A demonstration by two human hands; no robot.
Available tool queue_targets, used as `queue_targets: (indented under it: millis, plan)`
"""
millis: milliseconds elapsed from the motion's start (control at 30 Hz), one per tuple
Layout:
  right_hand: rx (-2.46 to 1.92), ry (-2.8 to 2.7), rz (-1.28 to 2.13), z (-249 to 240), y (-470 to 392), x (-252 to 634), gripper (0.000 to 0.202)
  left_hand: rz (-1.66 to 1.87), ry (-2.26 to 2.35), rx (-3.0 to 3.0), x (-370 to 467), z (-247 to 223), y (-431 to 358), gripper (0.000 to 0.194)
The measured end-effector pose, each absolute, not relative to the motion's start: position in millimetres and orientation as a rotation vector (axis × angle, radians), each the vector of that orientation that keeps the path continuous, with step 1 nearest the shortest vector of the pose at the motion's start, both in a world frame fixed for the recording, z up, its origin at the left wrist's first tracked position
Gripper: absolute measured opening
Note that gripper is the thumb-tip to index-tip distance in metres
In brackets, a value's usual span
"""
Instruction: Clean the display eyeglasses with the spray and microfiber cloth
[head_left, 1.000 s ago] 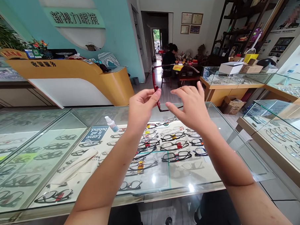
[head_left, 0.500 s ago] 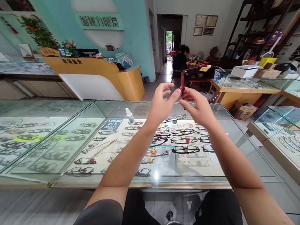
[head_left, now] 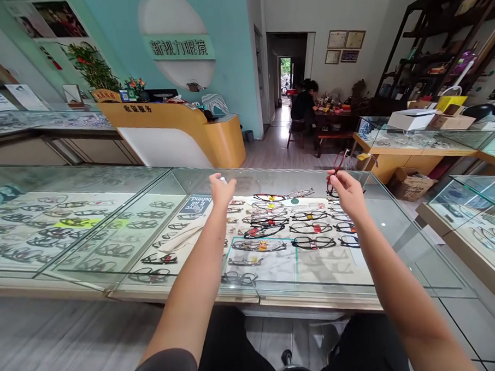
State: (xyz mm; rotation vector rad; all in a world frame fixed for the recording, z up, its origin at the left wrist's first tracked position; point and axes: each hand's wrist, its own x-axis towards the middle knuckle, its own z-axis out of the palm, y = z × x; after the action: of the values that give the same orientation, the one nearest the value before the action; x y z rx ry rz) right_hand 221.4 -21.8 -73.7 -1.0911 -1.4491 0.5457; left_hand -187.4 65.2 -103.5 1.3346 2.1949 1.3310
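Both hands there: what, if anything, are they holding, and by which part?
The right hand holds red glasses by the front frame; whether the left hand grips the bottle cannot be told.

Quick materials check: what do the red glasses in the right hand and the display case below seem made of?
Red glasses: probably plastic, judging by the solid red colour, though painted metal is possible; finish too small to judge.
Display case: clear, smooth glass, see-through with bright reflections and greenish edges.
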Motion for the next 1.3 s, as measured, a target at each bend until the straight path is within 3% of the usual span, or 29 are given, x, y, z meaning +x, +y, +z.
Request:
queue_targets:
  millis: [333,467,633,800,900,967,1300]
  plan:
    - [-1.008,-1.406,0.735,-82.9,-20.2,224.0,0.044,1.382,2.032,1.129,-173.0,-124.2,64.2,0.058]
    - [-0.972,-1.400,0.748,-74.9,-26.8,218.9,0.050,1.515,1.923,1.221,-162.0,-112.8,61.7,0.047]
    - [-0.874,-1.399,0.817,-64.1,-38.6,212.9,0.047,1.708,1.201,1.367,-108.4,-73.4,31.6,0.047]
    - [-0.839,-1.514,0.964,-59.6,-52.3,203.5,0.048,1.322,0.596,1.254,-48.7,-53.0,-26.6,0.046]
    - [-0.803,-1.591,1.047,-61.8,-61.6,194.4,0.047,1.097,0.546,1.275,-39.3,-54.2,-40.9,0.083]
    - [-0.766,-1.617,1.115,-64.8,-66.6,188.4,0.045,0.996,0.537,1.270,-41.1,-56.3,-40.6,0.094]
    - [-0.723,-1.625,1.240,-79.0,-70.9,174.8,0.048,0.873,0.376,1.320,-46.6,-63.0,-28.7,0.089]
